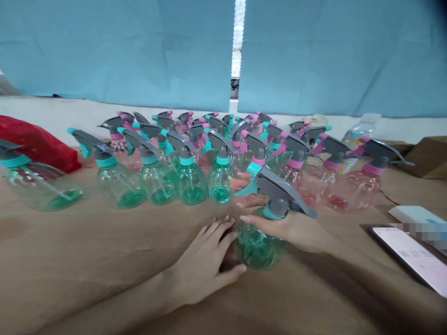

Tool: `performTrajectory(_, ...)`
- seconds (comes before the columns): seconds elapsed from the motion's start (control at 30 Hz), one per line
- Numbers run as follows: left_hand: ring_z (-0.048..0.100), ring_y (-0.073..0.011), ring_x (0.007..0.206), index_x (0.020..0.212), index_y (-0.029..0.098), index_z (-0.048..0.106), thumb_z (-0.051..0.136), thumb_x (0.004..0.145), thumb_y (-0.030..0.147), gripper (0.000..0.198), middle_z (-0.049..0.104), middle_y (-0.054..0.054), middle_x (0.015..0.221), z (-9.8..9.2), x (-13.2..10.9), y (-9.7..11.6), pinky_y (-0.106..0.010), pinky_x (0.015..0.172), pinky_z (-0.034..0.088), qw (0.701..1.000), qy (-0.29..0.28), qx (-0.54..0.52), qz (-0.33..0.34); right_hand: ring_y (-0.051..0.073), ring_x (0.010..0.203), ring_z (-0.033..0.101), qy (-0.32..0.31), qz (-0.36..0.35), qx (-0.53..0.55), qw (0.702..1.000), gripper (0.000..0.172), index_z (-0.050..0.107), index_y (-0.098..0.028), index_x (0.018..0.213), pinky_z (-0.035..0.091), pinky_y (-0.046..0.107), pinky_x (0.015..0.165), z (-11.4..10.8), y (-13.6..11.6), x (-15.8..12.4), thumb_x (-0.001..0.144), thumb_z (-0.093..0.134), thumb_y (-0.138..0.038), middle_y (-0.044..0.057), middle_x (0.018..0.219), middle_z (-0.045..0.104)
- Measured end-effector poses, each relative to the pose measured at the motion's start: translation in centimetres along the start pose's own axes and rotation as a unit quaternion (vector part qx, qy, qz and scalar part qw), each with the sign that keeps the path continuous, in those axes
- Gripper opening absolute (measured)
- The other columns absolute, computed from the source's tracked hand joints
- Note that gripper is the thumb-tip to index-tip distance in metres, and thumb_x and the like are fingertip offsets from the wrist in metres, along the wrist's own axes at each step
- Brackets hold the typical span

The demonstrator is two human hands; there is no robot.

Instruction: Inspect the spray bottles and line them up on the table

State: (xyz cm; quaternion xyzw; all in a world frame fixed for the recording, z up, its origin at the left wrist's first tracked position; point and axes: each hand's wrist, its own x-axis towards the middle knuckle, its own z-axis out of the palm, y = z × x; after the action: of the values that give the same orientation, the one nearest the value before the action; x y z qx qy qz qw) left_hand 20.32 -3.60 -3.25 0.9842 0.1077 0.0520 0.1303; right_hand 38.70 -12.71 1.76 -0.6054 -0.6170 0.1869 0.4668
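A green see-through spray bottle (258,244) with a grey trigger head and teal collar stands on the brown table (87,260). My right hand (282,223) is wrapped round its neck and shoulder from the right. My left hand (206,263) lies flat on the table just left of the bottle, fingers spread, thumb close to its base. Behind them stand several rows of like bottles, green ones (190,174) on the left, pink ones (352,181) on the right.
A red bag (38,142) lies at the far left, with another green bottle (38,184) in front of it. A phone (412,258) and a white box (415,216) lie at the right. A clear plastic bottle (359,130) and brown paper (429,156) sit at the back right. Blue curtains hang behind.
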Motion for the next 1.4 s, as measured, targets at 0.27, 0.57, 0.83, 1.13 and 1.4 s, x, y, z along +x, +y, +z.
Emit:
performTrajectory(0.27,0.031,-0.0325,0.131,0.133,0.017,0.041,0.052,0.088,0.050,0.057,0.039,-0.014,0.142,0.0,-0.1,0.0,-0.051,0.103,0.029,1.000,0.004,-0.006,0.001,0.021,0.094,0.067,0.042,-0.016,0.010,0.999,0.051,0.048,-0.029,0.126,0.058,0.034,0.082,0.9,0.7,-0.1,0.078,0.062,-0.032,0.002,0.100,0.070)
performTrajectory(0.57,0.029,-0.0320,0.132,0.134,0.016,0.041,0.050,0.088,0.051,0.058,0.035,-0.014,0.144,0.0,-0.1,0.0,-0.050,0.104,0.028,1.000,0.002,-0.006,-0.001,0.019,0.093,0.064,-0.001,-0.001,0.049,0.999,0.008,0.061,-0.026,0.083,0.056,0.032,0.083,0.2,-1.2,0.1,0.078,0.057,-0.021,0.002,0.093,0.065)
performTrajectory(0.83,0.029,-0.0319,0.132,0.133,0.014,0.042,0.051,0.089,0.050,0.058,0.034,-0.015,0.145,-0.1,0.0,0.1,-0.050,0.105,0.027,1.000,-0.010,0.002,-0.002,0.020,0.084,0.067,0.024,0.001,0.023,0.999,0.008,0.061,-0.027,0.082,0.058,0.036,0.075,0.0,-1.7,-0.1,0.077,0.056,-0.024,0.000,0.088,0.068)
performTrajectory(1.13,0.030,-0.0323,0.132,0.132,0.016,0.044,0.050,0.089,0.051,0.056,0.035,-0.014,0.144,0.1,0.0,-0.1,-0.049,0.104,0.028,1.000,0.009,0.001,0.008,0.019,0.080,0.068,0.037,0.011,0.065,0.997,0.032,0.052,-0.031,0.100,0.058,0.031,0.072,-0.1,-1.7,-0.4,0.071,0.055,-0.018,-0.002,0.095,0.070)
performTrajectory(1.4,0.029,-0.0313,0.133,0.132,0.019,0.042,0.052,0.088,0.049,0.055,0.035,-0.013,0.144,-0.1,0.0,-0.1,-0.049,0.105,0.028,1.000,0.012,-0.002,0.010,0.022,0.098,0.065,0.017,-0.013,0.031,0.999,0.025,0.062,-0.029,0.097,0.054,0.039,0.086,-0.1,-1.2,-0.3,0.075,0.054,-0.021,-0.002,0.096,0.070)
